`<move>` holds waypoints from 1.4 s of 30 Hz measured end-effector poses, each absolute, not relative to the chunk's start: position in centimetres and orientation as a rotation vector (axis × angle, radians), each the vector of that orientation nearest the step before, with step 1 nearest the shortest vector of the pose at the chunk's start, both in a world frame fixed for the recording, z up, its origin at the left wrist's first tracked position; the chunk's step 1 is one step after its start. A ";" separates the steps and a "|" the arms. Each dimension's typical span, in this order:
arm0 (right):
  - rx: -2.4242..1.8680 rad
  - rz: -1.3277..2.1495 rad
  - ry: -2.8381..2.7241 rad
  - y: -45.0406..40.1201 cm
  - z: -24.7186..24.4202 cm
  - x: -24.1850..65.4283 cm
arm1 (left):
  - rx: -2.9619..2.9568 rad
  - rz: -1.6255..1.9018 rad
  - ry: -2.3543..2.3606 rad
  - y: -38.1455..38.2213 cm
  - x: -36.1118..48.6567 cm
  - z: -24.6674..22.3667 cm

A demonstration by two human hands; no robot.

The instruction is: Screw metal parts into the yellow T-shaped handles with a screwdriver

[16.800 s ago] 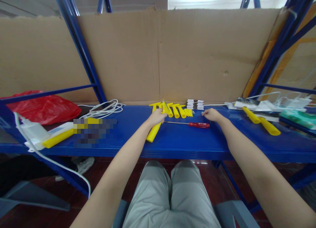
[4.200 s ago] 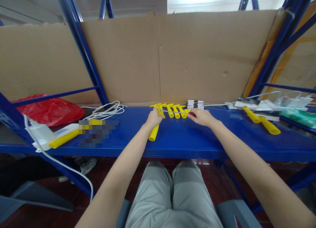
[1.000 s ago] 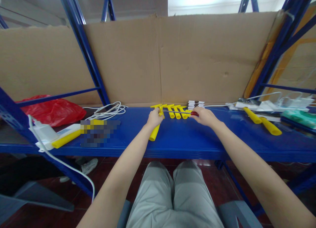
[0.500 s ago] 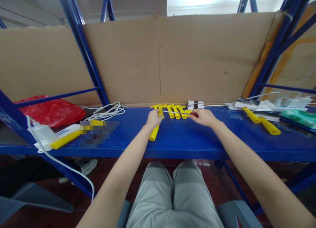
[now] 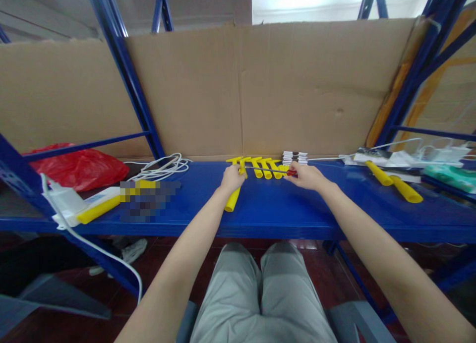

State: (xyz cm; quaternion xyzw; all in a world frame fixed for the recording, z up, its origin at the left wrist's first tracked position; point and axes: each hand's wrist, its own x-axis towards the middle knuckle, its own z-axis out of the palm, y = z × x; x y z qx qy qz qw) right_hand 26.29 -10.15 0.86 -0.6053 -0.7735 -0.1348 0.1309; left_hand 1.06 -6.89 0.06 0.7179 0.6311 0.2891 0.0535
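Observation:
My left hand (image 5: 231, 178) is closed around a yellow plastic piece with a tube-like handle (image 5: 232, 200), whose open end points down toward me. In my right hand (image 5: 305, 176) is a screwdriver (image 5: 266, 170) with a red handle. Its long metal shaft runs level to the left, and the tip meets the head of the yellow piece beside my left fingers. I cannot make out the exact contact spot. Behind the shaft lie several similar yellow pieces (image 5: 267, 173) in a row. A stack of small white-and-black packets (image 5: 294, 157) sits just behind my right hand.
On the left are a red plastic bag (image 5: 80, 167), a coiled white cable (image 5: 167, 167), a power strip (image 5: 102, 198) and a yellow tube (image 5: 98, 210). More yellow tubes (image 5: 407, 189) lie at the right. A cardboard panel (image 5: 297, 90) backs the blue shelf (image 5: 275, 209).
Both hands stay in nearly the same place. The fingers of my right hand have shifted slightly on the red handle, and the screwdriver shaft looks darker.

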 end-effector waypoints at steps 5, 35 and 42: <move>-1.703 -0.341 -2.306 -10.1 1.0 26.4 | 2.160 0.902 1.895 -6.7 1.0 -0.1; -1.764 -0.410 -2.262 -9.8 0.6 26.4 | 2.150 0.936 1.853 -6.7 0.9 -0.2; -1.755 -0.285 -2.340 -9.8 0.6 26.4 | 2.151 0.930 1.838 -6.6 0.9 -0.2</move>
